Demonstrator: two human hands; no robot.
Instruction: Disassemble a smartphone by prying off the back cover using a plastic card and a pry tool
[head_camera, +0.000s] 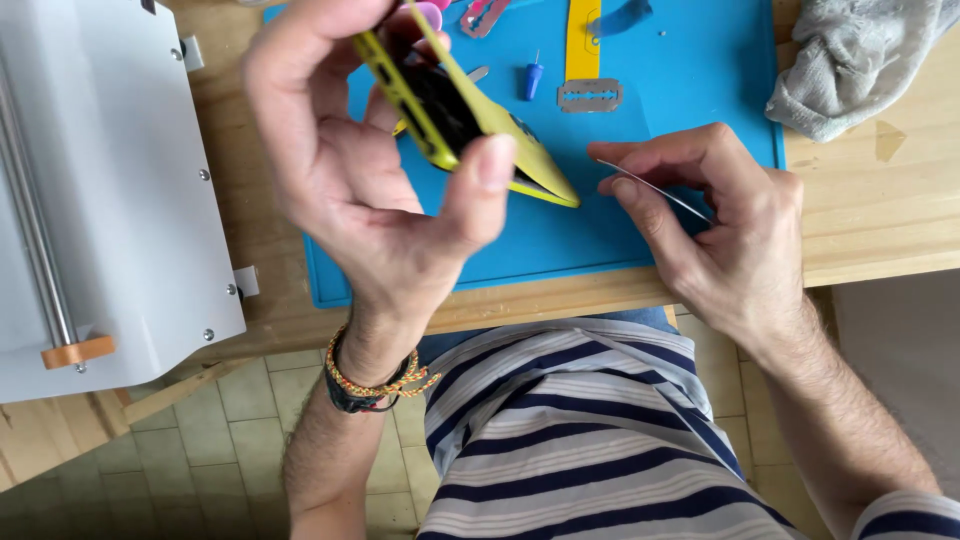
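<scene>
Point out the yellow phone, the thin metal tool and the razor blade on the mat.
yellow phone (490, 120), head view, on its yellow side edge.
thin metal tool (655, 190), head view, mid-shaft beside the right thumb.
razor blade (590, 95), head view, centre of the blade.

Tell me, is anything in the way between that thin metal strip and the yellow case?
Nothing visible. The right hand pinches the thin metal strip, whose tip sits just short of the yellow case held up by the left hand, over the blue mat.

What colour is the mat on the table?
Blue; the mat shows best in the head view.
</scene>
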